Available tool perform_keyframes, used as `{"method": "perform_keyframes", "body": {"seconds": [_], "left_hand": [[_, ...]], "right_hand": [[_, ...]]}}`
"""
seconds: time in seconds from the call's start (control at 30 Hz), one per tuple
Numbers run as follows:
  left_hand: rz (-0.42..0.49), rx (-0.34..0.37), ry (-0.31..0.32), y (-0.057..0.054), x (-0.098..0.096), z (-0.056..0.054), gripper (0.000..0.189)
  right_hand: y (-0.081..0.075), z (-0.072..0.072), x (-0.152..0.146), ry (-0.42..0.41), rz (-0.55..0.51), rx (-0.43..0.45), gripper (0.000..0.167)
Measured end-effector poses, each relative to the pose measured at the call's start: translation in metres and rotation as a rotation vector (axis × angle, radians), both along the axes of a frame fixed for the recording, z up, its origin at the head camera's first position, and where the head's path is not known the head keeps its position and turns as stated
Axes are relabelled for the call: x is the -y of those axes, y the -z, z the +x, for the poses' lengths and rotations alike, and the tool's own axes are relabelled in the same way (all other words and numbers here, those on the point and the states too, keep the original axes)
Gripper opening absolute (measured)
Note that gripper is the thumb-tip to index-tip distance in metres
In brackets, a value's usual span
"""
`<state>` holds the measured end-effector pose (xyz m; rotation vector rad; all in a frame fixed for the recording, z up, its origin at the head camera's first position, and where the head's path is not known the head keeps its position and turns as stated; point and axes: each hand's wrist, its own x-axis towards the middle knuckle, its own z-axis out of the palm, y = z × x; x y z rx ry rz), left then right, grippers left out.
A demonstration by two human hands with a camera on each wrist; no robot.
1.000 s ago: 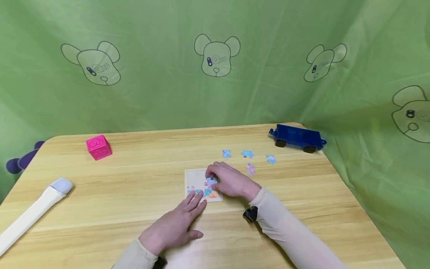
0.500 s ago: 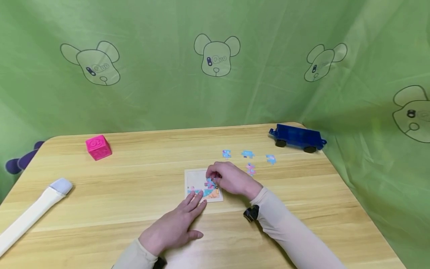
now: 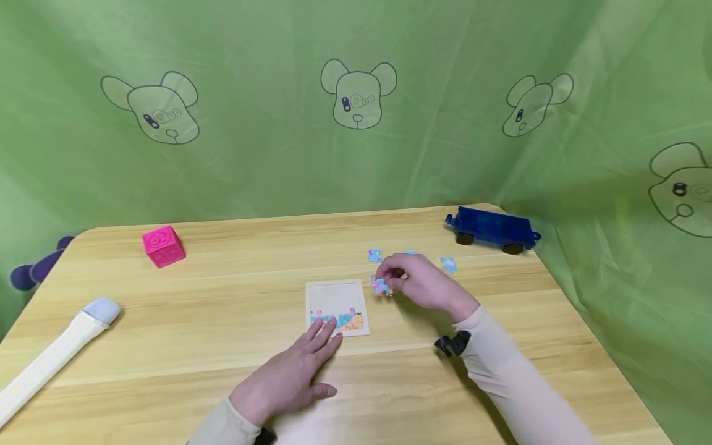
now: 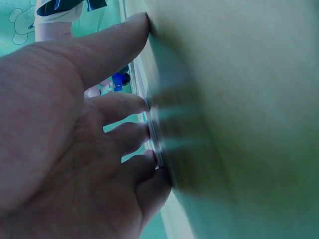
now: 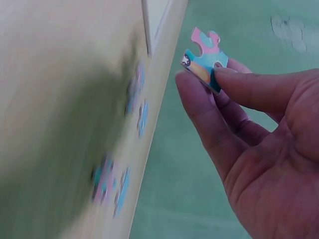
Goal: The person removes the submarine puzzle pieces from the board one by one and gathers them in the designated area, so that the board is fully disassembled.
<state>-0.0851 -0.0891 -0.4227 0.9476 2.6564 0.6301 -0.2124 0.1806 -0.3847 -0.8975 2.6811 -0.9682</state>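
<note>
My right hand (image 3: 425, 281) pinches a small blue and pink jigsaw piece (image 5: 212, 59) between thumb and fingertips, above the table just right of the puzzle tray (image 3: 364, 309). That tray is square and pale-rimmed; fitted pieces (image 3: 353, 323) in teal and orange line its lower part, and its upper part shows bare white. My left hand (image 3: 295, 374) lies with fingers spread, its fingertips on the tray's near edge and its thumb on the table. Behind and beside the right hand lie several loose jigsaw pieces (image 3: 448, 264), some partly hidden by that hand.
At the back right of the wooden table (image 3: 222, 346) stands a dark blue toy wagon (image 3: 492, 228). A pink block (image 3: 164, 246) sits at the back left. Along the left edge lies a long white strap-like object (image 3: 55, 352) with a grey end. Green curtains (image 3: 261, 167) surround the table.
My right hand has lifted the jigsaw piece off the tray and moved right with it, toward the loose pieces. My left hand has stayed in place.
</note>
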Motion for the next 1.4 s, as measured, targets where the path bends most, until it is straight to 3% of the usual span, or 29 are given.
{"method": "perform_keyframes", "body": {"seconds": [0.53, 0.9, 1.4], "left_hand": [[0.0, 0.002, -0.001, 0.0, 0.0, 0.0, 0.079], [0.01, 0.003, -0.002, 0.0, 0.0, 0.0, 0.079], [0.014, 0.006, 0.0, 0.0, 0.001, 0.0, 0.079]], "right_hand": [[-0.002, -0.005, -0.063, 0.098, 0.088, -0.036, 0.018], [0.003, -0.009, -0.106, 0.191, 0.137, 0.032, 0.017], [0.016, -0.016, -0.119, 0.21, 0.182, 0.091, 0.018]]}}
